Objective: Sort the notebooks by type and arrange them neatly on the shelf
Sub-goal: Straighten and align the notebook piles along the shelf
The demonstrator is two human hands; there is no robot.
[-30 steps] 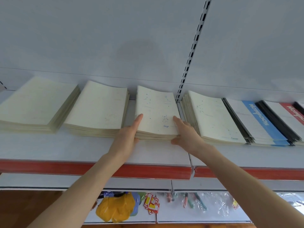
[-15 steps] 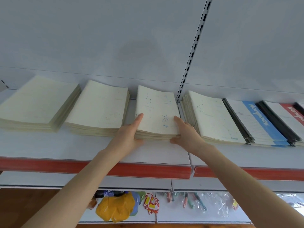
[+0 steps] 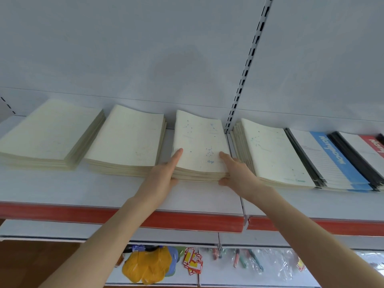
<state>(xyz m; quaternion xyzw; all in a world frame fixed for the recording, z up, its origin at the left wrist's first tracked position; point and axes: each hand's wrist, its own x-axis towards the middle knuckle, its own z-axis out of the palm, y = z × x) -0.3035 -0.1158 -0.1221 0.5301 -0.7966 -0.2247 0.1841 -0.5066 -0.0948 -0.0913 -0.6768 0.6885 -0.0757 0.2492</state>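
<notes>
Squaring of the middle stack (image 3: pixel 199 142) is judged to be the step in hand. The stack is flanked by both hands on the white shelf (image 3: pixel 104 190): the left hand (image 3: pixel 162 179) is laid against its left side, the right hand (image 3: pixel 239 177) against its right. On each hand the forefinger is held straight along the edge of the top cover and the thumb is set against the front edge near the base. Both hands are flat and spread, pressing rather than clasping, and nothing appears to be lifted. Even inward pressure from both sides is probably called for next, so that the edges are brought flush without the thin covers being buckled. The stack is made up of thin cream notebooks; the top cover is printed with faint blue star patterns and the word "Virgo". A plain cream stack (image 3: pixel 126 136) lies just to its left, a similar star-printed stack (image 3: pixel 270 154) just to its right, and blue-banded notebooks (image 3: pixel 332 159) beyond that
</notes>
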